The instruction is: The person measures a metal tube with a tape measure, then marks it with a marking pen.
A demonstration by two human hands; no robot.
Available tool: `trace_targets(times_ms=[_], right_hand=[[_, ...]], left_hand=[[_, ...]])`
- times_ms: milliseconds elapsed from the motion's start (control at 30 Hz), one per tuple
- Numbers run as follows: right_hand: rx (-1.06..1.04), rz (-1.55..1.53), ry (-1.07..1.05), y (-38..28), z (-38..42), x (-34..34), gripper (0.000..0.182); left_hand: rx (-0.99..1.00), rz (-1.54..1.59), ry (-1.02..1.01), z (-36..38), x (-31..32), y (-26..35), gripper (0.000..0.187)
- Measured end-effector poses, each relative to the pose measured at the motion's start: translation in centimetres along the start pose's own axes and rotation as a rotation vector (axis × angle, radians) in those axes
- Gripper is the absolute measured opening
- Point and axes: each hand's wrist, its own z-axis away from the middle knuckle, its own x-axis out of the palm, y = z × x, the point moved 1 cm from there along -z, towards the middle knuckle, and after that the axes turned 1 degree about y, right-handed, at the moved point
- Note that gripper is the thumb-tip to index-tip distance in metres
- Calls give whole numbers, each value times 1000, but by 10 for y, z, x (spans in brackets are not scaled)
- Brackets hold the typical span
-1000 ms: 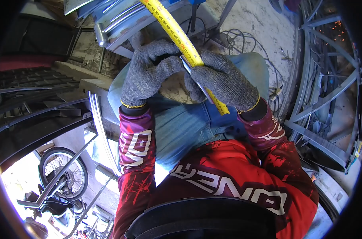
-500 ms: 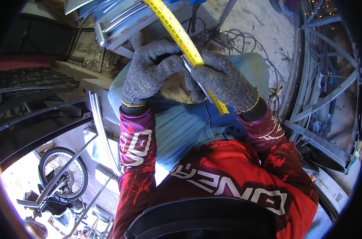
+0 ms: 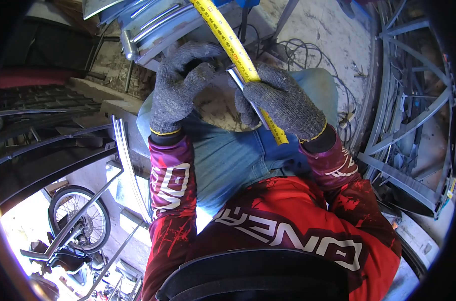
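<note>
My right hand point(image 3: 283, 98), in a grey knit glove, is closed round a yellow tape measure blade point(image 3: 227, 39) and a short, shiny metal tube point(image 3: 235, 79) lying along it. The blade runs up past the top edge of the view, and its lower end sticks out below the hand. To the left, my left hand point(image 3: 175, 88), gloved the same way, is held apart from both, with thumb and fingers spread in a curve and nothing between them. Both hands are above my knees in blue jeans point(image 3: 228, 155).
Ahead stands a blue-grey metal bench point(image 3: 175, 30) with bright rods and a mallet-shaped metal piece point(image 3: 129, 46) on it. Dark cables point(image 3: 308, 47) lie on the floor. Steel frames point(image 3: 408, 120) rise at right. A motorcycle wheel point(image 3: 80, 218) shows at lower left.
My left hand has come away from the tube and tape blade, moving slightly left, its fingers opening. My right hand keeps its hold almost in place, and the upper blade has shifted a little right.
</note>
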Motion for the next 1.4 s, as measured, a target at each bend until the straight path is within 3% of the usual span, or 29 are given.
trace_targets(times_ms=[467,1400], right_hand=[[-17,75,0,9,0,0,19],[-25,229,29,3,1,0,17]], left_hand=[[-68,-257,-87,1,7,7,23],[4,-308,-118,-1,7,9,22]])
